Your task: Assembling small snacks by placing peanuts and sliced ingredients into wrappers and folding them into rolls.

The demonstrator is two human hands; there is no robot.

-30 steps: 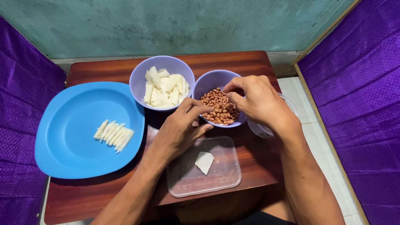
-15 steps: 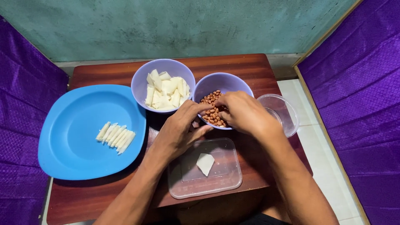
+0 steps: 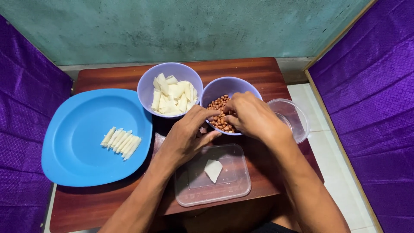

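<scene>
A lilac bowl [image 3: 233, 86] of brown peanuts [image 3: 217, 105] stands in the middle of the wooden table [image 3: 258, 69]. My right hand [image 3: 252, 116] reaches into it from the right, fingers bent down among the peanuts. My left hand [image 3: 187, 136] rests at the bowl's near left rim, thumb and fingers pinched toward the nuts; what it holds is hidden. A second lilac bowl [image 3: 148, 84] to the left holds white wrapper pieces [image 3: 172, 95]. A clear rectangular lid [image 3: 235, 187] with one white triangular wrapper [image 3: 213, 169] lies in front of my hands.
A large blue plate [image 3: 77, 142] on the left carries a row of several thin white rolls [image 3: 121, 142]. A small clear cup [image 3: 295, 118] sits right of the peanut bowl. Purple cloth hangs on both sides; a green wall is behind.
My right hand has moved left and down into the peanut bowl, uncovering the clear cup. My left hand stayed at the bowl's near rim.
</scene>
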